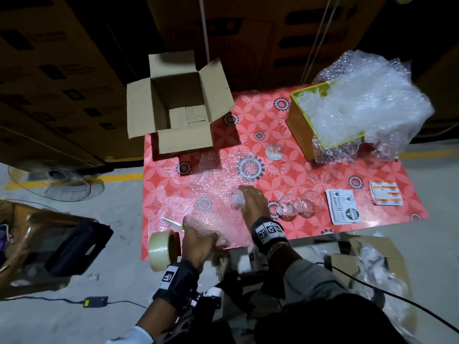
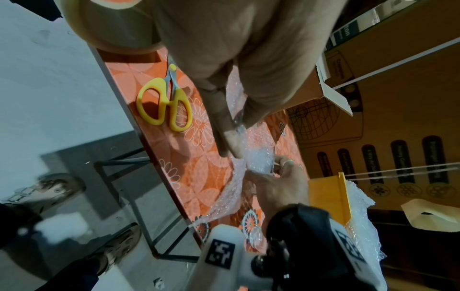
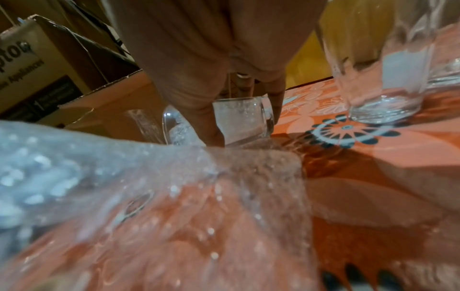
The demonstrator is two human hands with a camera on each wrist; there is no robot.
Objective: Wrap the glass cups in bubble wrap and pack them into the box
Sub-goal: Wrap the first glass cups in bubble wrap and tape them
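A sheet of bubble wrap [image 1: 213,192] lies spread on the red floral table [image 1: 323,170]. A clear glass cup [image 1: 236,199] lies on its side on the sheet. My right hand [image 1: 244,194] grips that cup [image 3: 244,120] between thumb and fingers. At the table's near edge, my left hand [image 1: 198,232] pinches the wrap [image 2: 259,161] and lifts that edge. Two more glass cups [image 1: 288,207] [image 1: 310,202] stand upright just right of my right hand. The open cardboard box [image 1: 178,105] stands at the table's far left; the part of its floor that shows is bare.
A tape roll [image 1: 161,247] and yellow-handled scissors [image 2: 164,102] sit by my left hand at the near left corner. A yellow-green bin [image 1: 298,125] full of bubble wrap stands far right. Label sheets [image 1: 344,206] lie near right. A small wrapped bundle [image 1: 273,151] sits mid-table.
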